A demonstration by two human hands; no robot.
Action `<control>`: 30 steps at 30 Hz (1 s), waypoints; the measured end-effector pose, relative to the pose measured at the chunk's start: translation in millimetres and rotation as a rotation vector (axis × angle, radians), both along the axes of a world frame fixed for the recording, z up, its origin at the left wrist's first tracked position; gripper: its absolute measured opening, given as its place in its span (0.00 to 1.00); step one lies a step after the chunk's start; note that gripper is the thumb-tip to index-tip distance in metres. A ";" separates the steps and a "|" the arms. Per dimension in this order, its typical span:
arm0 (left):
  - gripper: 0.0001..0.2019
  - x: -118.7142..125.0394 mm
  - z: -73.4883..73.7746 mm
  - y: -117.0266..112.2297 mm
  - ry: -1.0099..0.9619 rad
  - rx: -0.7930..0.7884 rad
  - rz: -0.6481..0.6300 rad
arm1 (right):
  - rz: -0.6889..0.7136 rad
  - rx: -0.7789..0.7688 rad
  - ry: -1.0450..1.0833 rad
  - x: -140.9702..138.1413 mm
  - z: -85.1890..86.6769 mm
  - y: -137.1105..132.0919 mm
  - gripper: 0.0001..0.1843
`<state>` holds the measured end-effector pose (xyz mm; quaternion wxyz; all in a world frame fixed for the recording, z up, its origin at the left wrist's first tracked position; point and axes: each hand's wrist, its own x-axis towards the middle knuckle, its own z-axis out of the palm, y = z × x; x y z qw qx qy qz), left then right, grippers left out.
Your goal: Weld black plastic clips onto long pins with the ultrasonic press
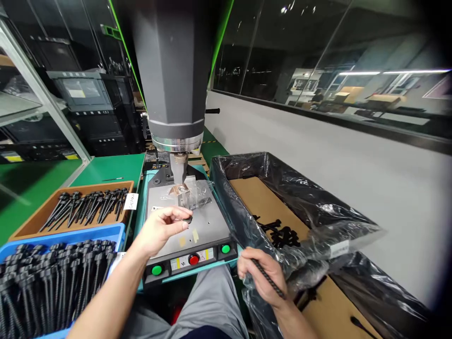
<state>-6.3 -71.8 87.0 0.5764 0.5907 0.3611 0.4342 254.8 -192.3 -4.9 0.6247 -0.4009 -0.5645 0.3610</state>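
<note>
Your base plate (212, 235): grey, yellowish tape patches (196, 235) on it. Your small part (189, 220) over it, ribbed rod (270, 281) front-right of it: black. In front: two green push buttons (157, 270), red button (194, 259) between. Left: orange-brown tray (26, 230), blue bin (88, 233). Right: black plastic liner (296, 188), tan cardboard (254, 188).

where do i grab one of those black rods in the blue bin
Probably by its wide head, coming from above: the blue bin is open-topped and the heads lie exposed, while the slim ribbed shafts crowd side by side, leaving little finger room.
</note>
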 end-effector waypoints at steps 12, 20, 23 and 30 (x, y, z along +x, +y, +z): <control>0.13 7.6 -61.5 -14.1 -0.490 -0.471 0.149 | 0.369 -0.283 -0.001 -70.3 -21.8 43.9 0.12; 0.12 7.3 -66.1 -19.1 -0.485 -0.496 0.139 | 0.344 -0.220 -0.205 -76.6 -18.5 49.0 0.12; 0.11 5.8 -66.9 -18.6 -0.481 -0.484 0.144 | 0.353 -0.239 -0.171 -78.5 -17.6 48.6 0.11; 0.09 0.9 -69.5 -16.5 -0.429 -0.474 0.075 | 0.607 -0.566 0.433 -84.0 -15.9 45.4 0.12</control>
